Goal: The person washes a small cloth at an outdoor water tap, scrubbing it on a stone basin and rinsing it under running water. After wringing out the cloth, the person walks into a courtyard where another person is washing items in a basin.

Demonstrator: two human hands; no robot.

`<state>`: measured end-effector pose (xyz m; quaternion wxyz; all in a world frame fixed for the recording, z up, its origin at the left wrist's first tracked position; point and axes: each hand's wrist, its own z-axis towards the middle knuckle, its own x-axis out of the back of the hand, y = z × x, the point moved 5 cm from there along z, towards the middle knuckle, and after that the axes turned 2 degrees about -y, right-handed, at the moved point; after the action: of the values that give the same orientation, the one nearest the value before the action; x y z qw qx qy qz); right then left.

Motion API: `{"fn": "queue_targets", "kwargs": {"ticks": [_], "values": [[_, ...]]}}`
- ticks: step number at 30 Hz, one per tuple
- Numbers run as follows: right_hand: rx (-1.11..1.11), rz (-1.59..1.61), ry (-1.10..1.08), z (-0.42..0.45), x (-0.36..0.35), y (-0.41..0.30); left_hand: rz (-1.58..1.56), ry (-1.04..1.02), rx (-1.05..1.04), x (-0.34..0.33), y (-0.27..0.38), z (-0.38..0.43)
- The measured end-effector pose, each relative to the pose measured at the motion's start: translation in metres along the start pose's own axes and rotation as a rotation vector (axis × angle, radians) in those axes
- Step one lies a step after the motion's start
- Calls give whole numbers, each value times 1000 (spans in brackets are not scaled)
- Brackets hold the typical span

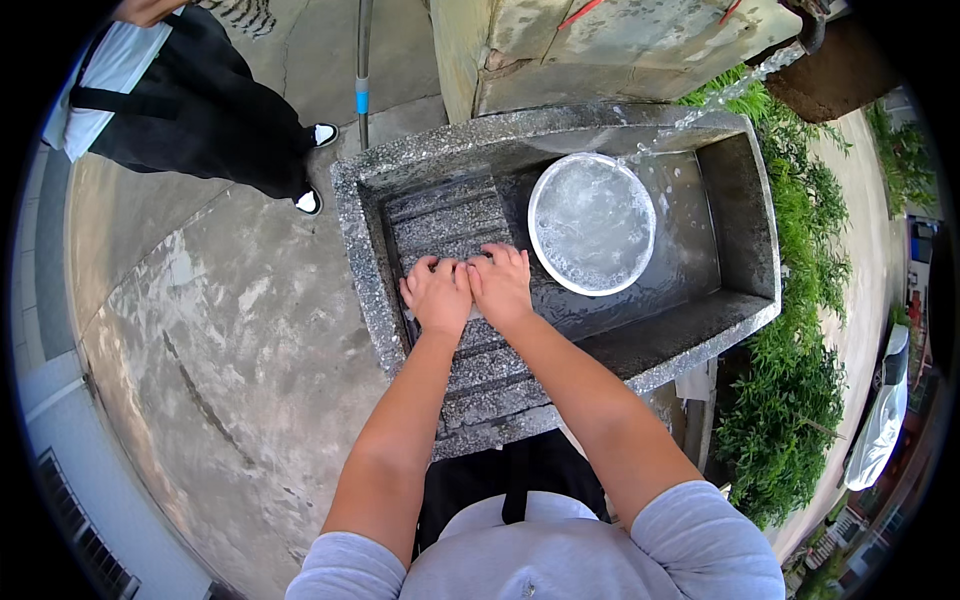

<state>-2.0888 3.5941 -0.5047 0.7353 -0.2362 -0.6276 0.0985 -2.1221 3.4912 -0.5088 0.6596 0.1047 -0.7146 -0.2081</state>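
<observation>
Both of my hands rest side by side on the ridged washboard part (457, 217) of a speckled stone sink (574, 120). My left hand (437, 296) lies palm down with its fingers bent, touching my right hand (501, 285) near the thumbs. A bit of something pale and wet shows beneath and between them; the hands cover most of it, so what it is cannot be told. To the right, in the sink's basin, stands a round white-rimmed tub (651, 225) full of bubbly water. Water pours from a tap (814, 34) at the upper right towards the tub.
Another person in black trousers (202, 112) stands at the upper left. A metal pole with a blue band (362, 101) stands beyond the sink. A stained wall (585, 82) rises behind the basin, and green plants (795, 300) grow along its right side. Concrete ground (255, 300) stretches left.
</observation>
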Motion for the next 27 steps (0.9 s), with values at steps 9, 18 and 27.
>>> {"fn": "queue_targets", "kwargs": {"ticks": [9,18,27], "values": [[29,27,-121,-28,3,-5,-97,-81,-310,9,5,-27],[9,232,-108,-61,17,0,-241,-96,-32,5,-7,-63],[-20,-28,10,6,-3,-7,-51,105,-228,14,9,17]]}}
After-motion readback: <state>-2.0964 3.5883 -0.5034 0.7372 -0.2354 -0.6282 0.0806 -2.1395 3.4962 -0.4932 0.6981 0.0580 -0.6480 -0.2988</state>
